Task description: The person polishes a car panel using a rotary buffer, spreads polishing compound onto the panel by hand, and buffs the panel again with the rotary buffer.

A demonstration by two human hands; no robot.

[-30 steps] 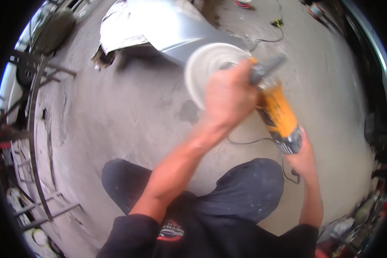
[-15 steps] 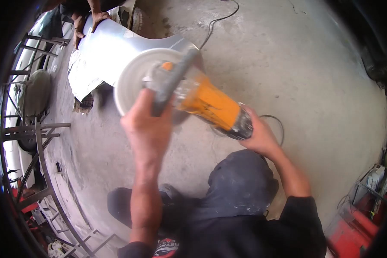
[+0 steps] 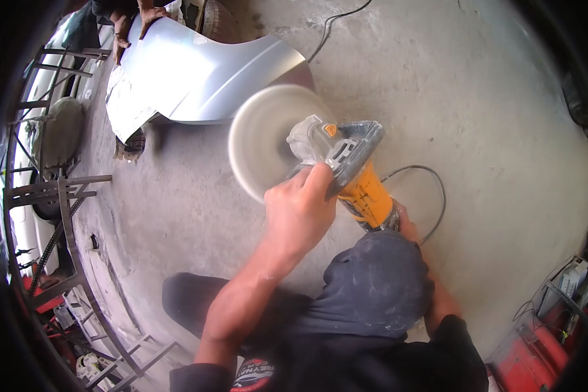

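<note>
An orange-and-black polisher (image 3: 367, 196) is held in both hands above the floor, its round whitish pad (image 3: 262, 140) blurred as if spinning. My left hand (image 3: 302, 204) is closed on the dark front loop handle, close to the pad. Around the rear end of the body, my right hand (image 3: 407, 225) is closed, partly hidden behind my raised knee (image 3: 382, 281). Beyond the pad lies a silver car fender (image 3: 202, 72). The pad's far edge comes close to the fender's near edge in view; contact cannot be made out.
Another person's hands (image 3: 151, 16) press on the fender's far left end. A black cord (image 3: 443, 196) curls on the concrete floor (image 3: 490, 130) at right. Metal racks (image 3: 62, 215) stand along the left, and red equipment (image 3: 536, 349) sits at lower right. A tyre (image 3: 217, 21) lies behind the fender.
The polisher has swung right and down, closer to my body, with both hands still on it. Its pad has moved off the fender's near part, exposing more silver surface.
</note>
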